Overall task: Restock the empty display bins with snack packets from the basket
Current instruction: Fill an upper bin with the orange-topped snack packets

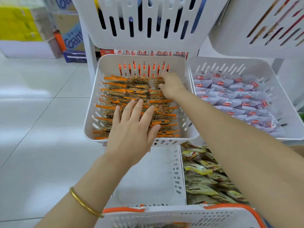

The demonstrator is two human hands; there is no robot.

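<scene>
A white slotted display bin (92,102) in the middle holds several rows of orange-edged snack packets (115,92). My left hand (131,129) lies flat with straight fingers on the packets at the bin's near side. My right hand (171,86) reaches to the far right of the same bin, fingers curled down among the packets; what they hold is hidden. Below it, a lower white bin (148,178) shows a bare bottom. The basket (181,216), white with an orange rim, sits at the bottom edge; its contents are barely visible.
A bin of pale purple packets (233,99) stands to the right. Yellow-green packets (205,178) fill the lower right bin. Two more white bins (141,22) hang above. Cardboard boxes (70,33) stand on the tiled floor at the back left.
</scene>
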